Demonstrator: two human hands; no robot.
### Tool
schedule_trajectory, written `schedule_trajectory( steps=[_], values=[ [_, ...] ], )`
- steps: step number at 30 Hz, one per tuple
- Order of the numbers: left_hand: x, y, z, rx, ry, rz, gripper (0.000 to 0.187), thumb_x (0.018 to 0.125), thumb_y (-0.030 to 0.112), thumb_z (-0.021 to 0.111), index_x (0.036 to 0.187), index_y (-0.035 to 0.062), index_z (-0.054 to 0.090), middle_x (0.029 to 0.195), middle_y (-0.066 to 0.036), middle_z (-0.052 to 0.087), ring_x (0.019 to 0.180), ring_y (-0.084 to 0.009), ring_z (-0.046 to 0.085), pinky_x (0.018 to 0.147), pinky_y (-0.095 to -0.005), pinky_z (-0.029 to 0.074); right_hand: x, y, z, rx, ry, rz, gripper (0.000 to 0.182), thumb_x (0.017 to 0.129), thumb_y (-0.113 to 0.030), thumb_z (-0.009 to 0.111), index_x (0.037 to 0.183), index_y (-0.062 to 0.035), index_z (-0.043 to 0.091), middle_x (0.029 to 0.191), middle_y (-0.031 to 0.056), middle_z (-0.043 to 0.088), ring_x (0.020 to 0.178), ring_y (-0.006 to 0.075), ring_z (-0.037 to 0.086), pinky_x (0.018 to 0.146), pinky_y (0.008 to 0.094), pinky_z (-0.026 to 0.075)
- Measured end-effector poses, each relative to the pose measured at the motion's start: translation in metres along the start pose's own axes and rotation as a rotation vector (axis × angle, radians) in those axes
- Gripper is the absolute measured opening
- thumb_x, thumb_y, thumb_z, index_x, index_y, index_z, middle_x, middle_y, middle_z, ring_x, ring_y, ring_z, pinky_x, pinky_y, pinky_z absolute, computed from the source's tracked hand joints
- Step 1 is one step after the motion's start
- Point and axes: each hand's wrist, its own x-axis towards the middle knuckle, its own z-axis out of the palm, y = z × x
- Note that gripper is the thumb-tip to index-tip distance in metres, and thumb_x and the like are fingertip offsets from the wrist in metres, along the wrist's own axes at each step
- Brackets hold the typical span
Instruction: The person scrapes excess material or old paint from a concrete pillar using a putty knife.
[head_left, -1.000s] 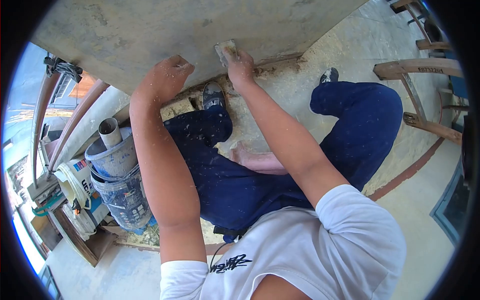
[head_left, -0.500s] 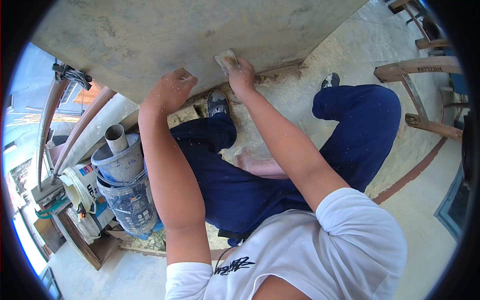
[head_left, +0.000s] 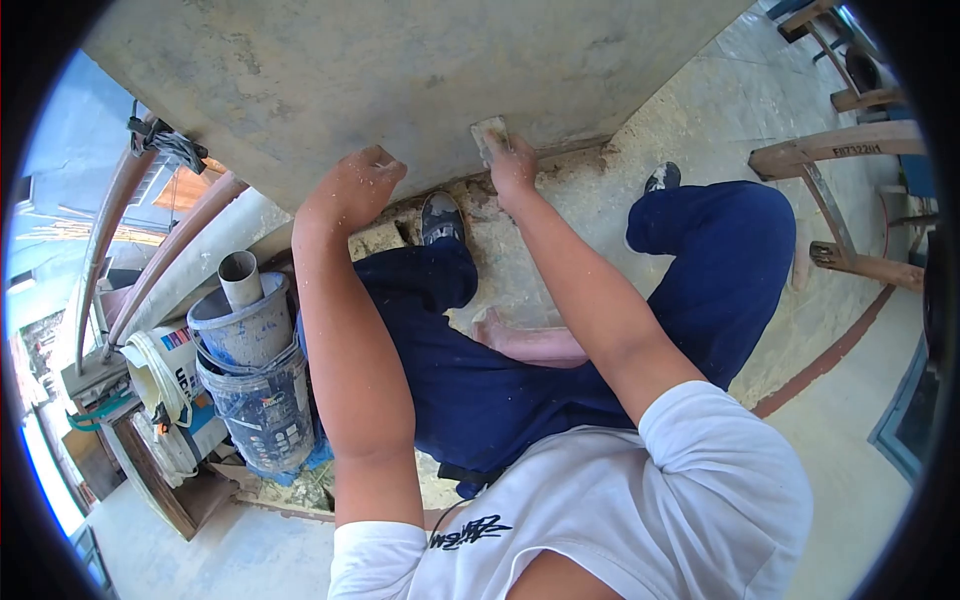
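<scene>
My right hand (head_left: 515, 172) grips a small flat rectangular scraper-like piece (head_left: 490, 137), pale and smeared. The piece lies against the lower part of a grey plastered wall (head_left: 330, 90). To its left, my left hand (head_left: 360, 185) is closed with curled fingers, close to the same wall. Whatever those fingers may hold is hidden. Pale specks dot both hands and forearms.
Paint-stained buckets (head_left: 262, 410) stand at my left, a grey pipe (head_left: 239, 278) upright in the top one. Beside them is a white container (head_left: 165, 370). A wooden frame (head_left: 840, 200) stands at right. A pink rounded object (head_left: 530, 343) lies between my legs.
My right hand has slid the flat piece a little to the right and slightly down along the wall. My left hand, still closed, has shifted slightly right.
</scene>
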Motion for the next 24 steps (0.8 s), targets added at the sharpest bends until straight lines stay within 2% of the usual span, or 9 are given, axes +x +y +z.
schedule_trajectory(
  steps=[2, 4, 7, 10, 14, 16, 20, 22, 24],
  values=[
    [0.004, -0.003, -0.002, 0.000, 0.006, -0.004, 0.042, 0.085, 0.035, 0.050, 0.113, 0.0064, 0.063, 0.115, -0.017, 0.062, 0.109, -0.0348, 0.056, 0.093, -0.0395, 0.043, 0.005, 0.001, 0.005, -0.051, 0.023, 0.015, 0.022, 0.088, -0.021, 0.065, 0.086, 0.0006, 0.063, 0.076, 0.0059, 0.063, 0.063, 0.0133, 0.056, 0.059, 0.0277, 0.044],
    [0.002, -0.002, -0.004, 0.031, -0.077, 0.162, 0.042, 0.085, 0.036, 0.050, 0.112, 0.0059, 0.063, 0.115, -0.019, 0.062, 0.109, -0.0349, 0.056, 0.093, -0.0397, 0.042, -0.020, -0.040, 0.017, 0.258, -0.076, -0.050, 0.022, 0.087, -0.021, 0.066, 0.087, 0.0008, 0.063, 0.076, 0.0063, 0.064, 0.062, 0.0129, 0.056, 0.057, 0.0275, 0.044],
    [-0.003, 0.006, -0.005, 0.093, -0.097, 0.155, 0.036, 0.088, 0.030, 0.047, 0.113, 0.0086, 0.063, 0.118, -0.017, 0.060, 0.109, -0.0337, 0.056, 0.093, -0.0394, 0.044, -0.027, -0.053, 0.035, 0.378, -0.090, -0.139, 0.022, 0.087, -0.020, 0.066, 0.086, 0.0013, 0.063, 0.077, 0.0064, 0.064, 0.062, 0.0123, 0.056, 0.056, 0.0272, 0.044],
    [0.004, -0.005, 0.005, 0.046, -0.020, 0.033, 0.035, 0.088, 0.027, 0.046, 0.113, 0.0088, 0.063, 0.117, -0.017, 0.060, 0.108, -0.0337, 0.056, 0.093, -0.0397, 0.044, -0.012, -0.018, 0.024, 0.094, -0.053, -0.093, 0.022, 0.087, -0.020, 0.066, 0.087, 0.0015, 0.063, 0.078, 0.0064, 0.064, 0.063, 0.0117, 0.056, 0.056, 0.0266, 0.044],
    [-0.002, -0.003, -0.003, 0.027, -0.009, -0.014, 0.038, 0.087, 0.030, 0.048, 0.113, 0.0067, 0.062, 0.116, -0.018, 0.060, 0.109, -0.0343, 0.056, 0.094, -0.0396, 0.043, -0.004, -0.001, 0.022, 0.014, 0.002, 0.002, 0.022, 0.087, -0.020, 0.066, 0.088, 0.0021, 0.063, 0.078, 0.0063, 0.063, 0.064, 0.0116, 0.057, 0.057, 0.0265, 0.045],
    [-0.003, -0.005, -0.010, -0.014, -0.067, 0.099, 0.046, 0.084, 0.036, 0.050, 0.114, 0.0037, 0.062, 0.115, -0.020, 0.061, 0.109, -0.0355, 0.056, 0.095, -0.0394, 0.041, -0.030, -0.051, 0.036, 0.247, -0.082, -0.022, 0.021, 0.087, -0.019, 0.066, 0.089, 0.0018, 0.063, 0.076, 0.0059, 0.063, 0.063, 0.0118, 0.057, 0.056, 0.0266, 0.045],
    [0.016, -0.031, 0.004, -0.069, -0.084, -0.026, 0.046, 0.084, 0.036, 0.050, 0.115, 0.0047, 0.062, 0.118, -0.017, 0.061, 0.110, -0.0349, 0.056, 0.096, -0.0388, 0.041, -0.041, -0.082, 0.056, 0.258, -0.112, -0.223, 0.022, 0.086, -0.019, 0.066, 0.088, 0.0022, 0.063, 0.075, 0.0061, 0.063, 0.062, 0.0120, 0.057, 0.055, 0.0273, 0.045],
    [0.016, -0.039, 0.005, -0.007, -0.012, 0.013, 0.036, 0.088, 0.027, 0.047, 0.110, 0.0030, 0.062, 0.114, -0.010, 0.061, 0.079, -0.0234, 0.062, 0.077, -0.0328, 0.048, -0.032, -0.066, 0.055, 0.154, -0.066, -0.199, 0.023, 0.086, -0.020, 0.066, 0.088, 0.0021, 0.063, 0.075, 0.0066, 0.063, 0.061, 0.0126, 0.057, 0.056, 0.0274, 0.046],
    [0.018, -0.053, 0.002, 0.099, -0.004, 0.171, 0.036, 0.088, 0.027, 0.047, 0.111, 0.0026, 0.062, 0.115, -0.010, 0.061, 0.078, -0.0233, 0.063, 0.077, -0.0329, 0.049, -0.021, -0.019, 0.041, 0.005, -0.023, -0.106, 0.024, 0.086, -0.022, 0.066, 0.088, 0.0017, 0.063, 0.074, 0.0075, 0.063, 0.061, 0.0134, 0.057, 0.058, 0.0278, 0.046]
  ],
)
